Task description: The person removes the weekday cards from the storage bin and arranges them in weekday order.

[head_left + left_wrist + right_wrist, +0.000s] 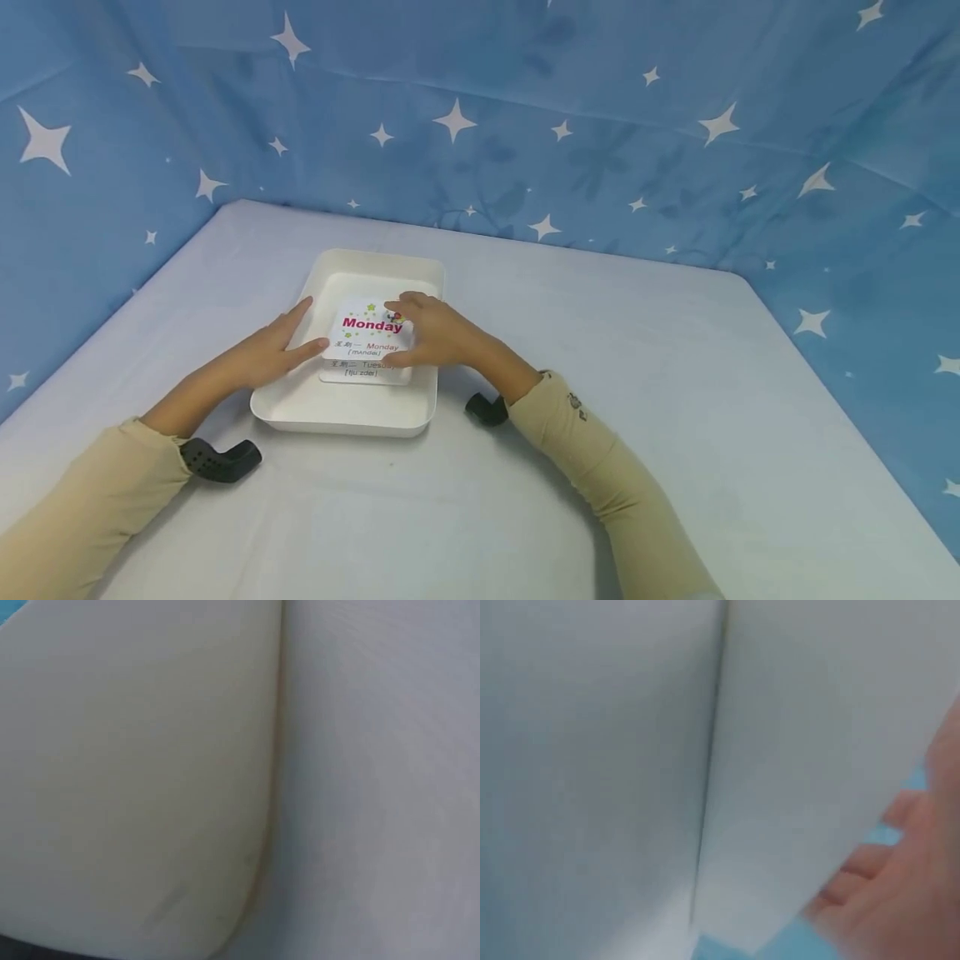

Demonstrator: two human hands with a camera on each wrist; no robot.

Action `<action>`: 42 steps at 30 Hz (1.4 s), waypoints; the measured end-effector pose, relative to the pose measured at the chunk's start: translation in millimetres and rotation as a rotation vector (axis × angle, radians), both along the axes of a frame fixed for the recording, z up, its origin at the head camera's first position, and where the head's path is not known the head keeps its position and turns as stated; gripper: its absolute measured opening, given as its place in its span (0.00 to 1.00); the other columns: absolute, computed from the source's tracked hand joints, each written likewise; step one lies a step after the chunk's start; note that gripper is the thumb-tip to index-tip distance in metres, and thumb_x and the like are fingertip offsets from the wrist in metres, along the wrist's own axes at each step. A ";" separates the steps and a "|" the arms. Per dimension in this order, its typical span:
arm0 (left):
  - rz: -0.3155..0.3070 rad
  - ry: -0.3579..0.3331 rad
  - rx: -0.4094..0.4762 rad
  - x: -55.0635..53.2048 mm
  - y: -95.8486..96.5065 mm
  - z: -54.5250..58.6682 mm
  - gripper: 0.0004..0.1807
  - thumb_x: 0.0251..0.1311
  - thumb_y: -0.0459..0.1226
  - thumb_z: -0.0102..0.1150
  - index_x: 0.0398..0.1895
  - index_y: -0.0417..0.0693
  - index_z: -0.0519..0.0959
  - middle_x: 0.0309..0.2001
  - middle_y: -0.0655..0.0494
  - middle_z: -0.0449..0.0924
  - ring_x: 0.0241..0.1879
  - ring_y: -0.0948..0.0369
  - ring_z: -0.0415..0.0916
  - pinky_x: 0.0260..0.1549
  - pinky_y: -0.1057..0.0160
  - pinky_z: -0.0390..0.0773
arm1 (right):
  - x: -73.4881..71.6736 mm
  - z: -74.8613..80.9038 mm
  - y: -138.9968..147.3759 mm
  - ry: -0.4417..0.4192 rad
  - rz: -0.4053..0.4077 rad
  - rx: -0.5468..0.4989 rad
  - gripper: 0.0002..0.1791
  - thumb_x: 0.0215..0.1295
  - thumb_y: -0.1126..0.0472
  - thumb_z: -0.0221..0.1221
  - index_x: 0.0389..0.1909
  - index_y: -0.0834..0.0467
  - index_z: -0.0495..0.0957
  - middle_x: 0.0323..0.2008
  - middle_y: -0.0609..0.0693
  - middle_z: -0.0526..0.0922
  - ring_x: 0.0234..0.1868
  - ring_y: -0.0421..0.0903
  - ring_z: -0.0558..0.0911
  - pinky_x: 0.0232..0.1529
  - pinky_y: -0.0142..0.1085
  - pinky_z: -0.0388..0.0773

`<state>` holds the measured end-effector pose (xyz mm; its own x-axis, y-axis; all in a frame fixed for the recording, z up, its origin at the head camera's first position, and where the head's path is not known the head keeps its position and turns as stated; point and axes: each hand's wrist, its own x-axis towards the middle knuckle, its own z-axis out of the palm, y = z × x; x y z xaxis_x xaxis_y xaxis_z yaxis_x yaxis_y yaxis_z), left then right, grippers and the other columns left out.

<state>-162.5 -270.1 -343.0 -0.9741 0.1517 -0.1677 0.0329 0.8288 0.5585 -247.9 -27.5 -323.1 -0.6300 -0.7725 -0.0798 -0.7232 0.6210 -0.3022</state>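
Observation:
A white card (366, 332) printed "Monday" in red, with stars and Chinese text, lies in a white tray (352, 421). Under its lower edge shows another card (363, 375) reading "Tuesday". My right hand (438, 332) reaches over the tray's right rim and holds the Monday card by its right side, fingertips at the top edge, thumb near the lower corner. From the left, my left hand (277, 354) spreads over the tray's left rim; its thumb tip meets the card's left edge. The right wrist view shows the right hand (900, 885) blurred beside the tray's outer wall.
A table with a white cloth (637, 375) bears the tray, and a blue star-printed curtain (510, 100) stands behind and along the sides. Black curved pieces sit at the left wrist (221, 461) and right wrist (487, 410). The left wrist view is filled by the tray wall (142, 765) and cloth.

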 end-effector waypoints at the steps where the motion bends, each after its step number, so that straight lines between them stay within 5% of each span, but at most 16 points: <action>1: 0.000 0.002 0.002 -0.2 -0.2 -0.7 0.48 0.64 0.57 0.41 0.69 0.35 0.30 0.68 0.26 0.34 0.66 0.31 0.36 0.60 0.33 0.44 | -1.0 1.8 2.7 0.005 -0.009 -0.009 0.43 0.51 0.39 0.60 0.67 0.50 0.58 0.69 0.54 0.55 0.69 0.51 0.57 0.67 0.45 0.57; 12: -0.001 -0.007 0.017 5.3 -5.5 -4.9 0.49 0.63 0.56 0.43 0.70 0.37 0.29 0.68 0.28 0.32 0.66 0.31 0.35 0.59 0.32 0.45 | -31.5 11.7 55.9 0.016 -0.071 -0.204 0.33 0.47 0.49 0.67 0.56 0.50 0.70 0.70 0.52 0.52 0.70 0.52 0.54 0.65 0.48 0.60; 27: -0.008 -0.011 0.027 9.3 -8.4 -13.4 0.50 0.62 0.57 0.44 0.70 0.37 0.29 0.69 0.28 0.31 0.66 0.32 0.36 0.59 0.33 0.45 | -52.5 15.9 98.4 -0.150 -0.151 -0.035 0.33 0.47 0.51 0.67 0.56 0.54 0.69 0.70 0.56 0.52 0.70 0.52 0.52 0.67 0.50 0.54; 42: -0.014 0.010 0.018 4.2 -3.7 -7.7 0.50 0.62 0.57 0.44 0.70 0.39 0.29 0.69 0.30 0.32 0.66 0.32 0.36 0.59 0.33 0.45 | -62.3 13.9 118.8 -0.174 -0.141 -0.040 0.30 0.49 0.56 0.66 0.54 0.57 0.68 0.66 0.56 0.56 0.67 0.52 0.55 0.67 0.48 0.55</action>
